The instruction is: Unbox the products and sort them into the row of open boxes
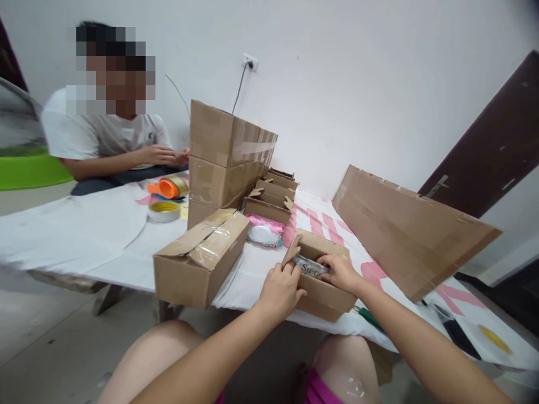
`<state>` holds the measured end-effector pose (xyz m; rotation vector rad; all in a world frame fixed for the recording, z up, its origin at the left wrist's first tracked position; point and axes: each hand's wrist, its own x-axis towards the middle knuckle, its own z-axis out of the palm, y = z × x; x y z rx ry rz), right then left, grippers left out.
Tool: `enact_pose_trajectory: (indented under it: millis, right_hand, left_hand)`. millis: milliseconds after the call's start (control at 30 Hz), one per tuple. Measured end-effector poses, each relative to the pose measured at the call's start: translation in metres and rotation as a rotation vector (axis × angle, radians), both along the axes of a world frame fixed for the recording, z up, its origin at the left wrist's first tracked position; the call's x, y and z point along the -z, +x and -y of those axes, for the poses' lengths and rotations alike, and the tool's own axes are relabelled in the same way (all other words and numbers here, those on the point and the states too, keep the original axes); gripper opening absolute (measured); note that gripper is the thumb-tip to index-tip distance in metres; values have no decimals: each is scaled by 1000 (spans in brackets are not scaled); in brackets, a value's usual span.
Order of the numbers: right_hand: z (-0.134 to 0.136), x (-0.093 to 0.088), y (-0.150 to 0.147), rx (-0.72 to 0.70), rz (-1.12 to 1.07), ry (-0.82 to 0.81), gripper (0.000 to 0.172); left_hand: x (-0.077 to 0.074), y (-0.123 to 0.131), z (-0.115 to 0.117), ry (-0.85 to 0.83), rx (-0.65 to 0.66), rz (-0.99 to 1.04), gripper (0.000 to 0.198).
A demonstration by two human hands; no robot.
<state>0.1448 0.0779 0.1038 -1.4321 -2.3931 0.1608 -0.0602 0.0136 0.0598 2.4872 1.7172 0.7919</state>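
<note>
A small open cardboard box (326,300) sits at the near edge of the cloth-covered table, its flaps raised. My left hand (281,289) is closed over the box's near left rim, fingers inside and thumb outside. With my right hand (340,273) I grip a silvery printed packet (309,266) inside the box; the letters "Su-p" show on it. The packet's lower part is hidden by the box wall. Left of my hands lies a longer taped cardboard box (202,258). Just behind is a pink and white wipes pack (264,230).
Taped boxes (221,160) stand stacked at the back, beside a row of open boxes (269,193). A large cardboard sheet (408,230) leans upright on the right. A tape roll (164,211) and orange tape dispenser (170,187) lie left. Another person (109,134) sits across the table.
</note>
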Motion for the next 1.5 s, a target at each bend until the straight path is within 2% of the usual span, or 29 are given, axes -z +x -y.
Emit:
enact_pose_trajectory:
  millis: [100,200,300,400,500,600,667,733,833,900,967,1100,1200,1300,1367,1433,1500]
  right_hand:
    - [-2,-9,2,30,-180,17,11]
    - [-4,-35,18,105,-384,97,26]
    - [-3,-66,46,203,-592,213,41]
    - [-1,-77,77,300,-681,354,43]
    - [6,-57,98,328,-573,352,39]
    - [20,-19,102,294,-477,269,29]
    - [31,6,97,243,-403,196,19]
    - [40,26,92,190,-342,127,12]
    - [48,42,92,175,-304,82,15]
    - [50,47,99,198,-309,74,21]
    - [51,52,110,219,-327,59,28]
    - [57,76,130,277,-435,-25,53]
    - [62,104,138,284,-565,-174,66]
    - [67,125,135,297,-602,-187,53]
    - [72,131,129,296,-632,-155,40]
    - [75,129,122,273,-669,-133,29]
    - [76,119,118,251,-709,-102,23]
  left_hand:
    - [-3,-6,-3,-7,3,-10,33]
    - [-8,-19,-7,-24,-39,-34,28]
    - [-14,-40,-14,-23,-130,-45,26]
    - [-13,-61,-25,-17,-248,-41,26]
    - [-5,-71,-36,31,-349,12,32]
    - [5,-63,-38,188,-379,71,43]
    - [10,-51,-35,335,-352,99,46]
    - [16,-35,-29,482,-270,130,45]
    - [28,-10,-18,571,-2,170,35]
    - [40,6,-13,467,204,186,30]
    - [53,18,-12,263,313,204,32]
    - [79,33,-20,-143,317,251,62]
    - [91,38,-28,-309,278,250,74]
    - [96,40,-32,-327,247,264,77]
    - [96,43,-33,-314,233,316,77]
    - [92,48,-33,-320,242,402,71]
    - [83,56,-32,-338,276,471,59]
